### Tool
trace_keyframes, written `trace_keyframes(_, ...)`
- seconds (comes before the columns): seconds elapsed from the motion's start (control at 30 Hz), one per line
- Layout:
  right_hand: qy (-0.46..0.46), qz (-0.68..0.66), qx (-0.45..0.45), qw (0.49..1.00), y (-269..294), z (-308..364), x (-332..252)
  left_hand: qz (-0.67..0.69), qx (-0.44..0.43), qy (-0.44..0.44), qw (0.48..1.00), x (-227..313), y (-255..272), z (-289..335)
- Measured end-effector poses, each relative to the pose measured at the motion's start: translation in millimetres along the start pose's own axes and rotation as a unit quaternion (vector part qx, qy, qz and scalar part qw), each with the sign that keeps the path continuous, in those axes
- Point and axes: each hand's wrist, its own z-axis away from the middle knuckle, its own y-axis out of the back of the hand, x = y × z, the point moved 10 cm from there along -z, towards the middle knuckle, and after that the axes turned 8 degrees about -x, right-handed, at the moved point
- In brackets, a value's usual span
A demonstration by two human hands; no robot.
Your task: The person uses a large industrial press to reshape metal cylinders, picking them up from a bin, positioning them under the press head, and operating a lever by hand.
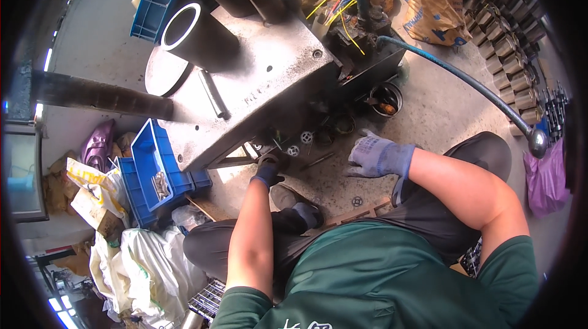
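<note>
Right grip (375,155) hung released, floor (444,93) beyond it; left grip (268,171), its state I couldn't tell, was near the edge of the desk (275,63).

Left hand (269,168) near metal table (269,66) – right hand (377,155) apart

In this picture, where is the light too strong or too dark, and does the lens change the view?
Head view: glare whitens patches of the metal tabletop; deep shadow below it hides detail around the left hand, while the right hand is brightly lit; the fisheye lens leaves a black, curved border.
</note>
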Motion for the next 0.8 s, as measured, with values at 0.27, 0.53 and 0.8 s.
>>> trace_keyframes(0.27, 0.005, -0.021, -0.029, 0.999, -14.7, 2.4, 1.2, 0.424, 0.035, 0.397, 0.813, -34.0, 2.7, 46.0)
trace_keyframes(0.53, -0.009, -0.039, -0.025, 0.999, -3.0, 9.2, -7.7, 0.164, 0.130, 0.290, 0.934, -8.7, 54.5, 65.5)
trace_keyframes(0.8, -0.013, -0.026, -0.034, 0.999, -29.0, 2.5, 11.9, 0.044, 0.052, 0.322, 0.944, 43.8, 123.7, 74.5)
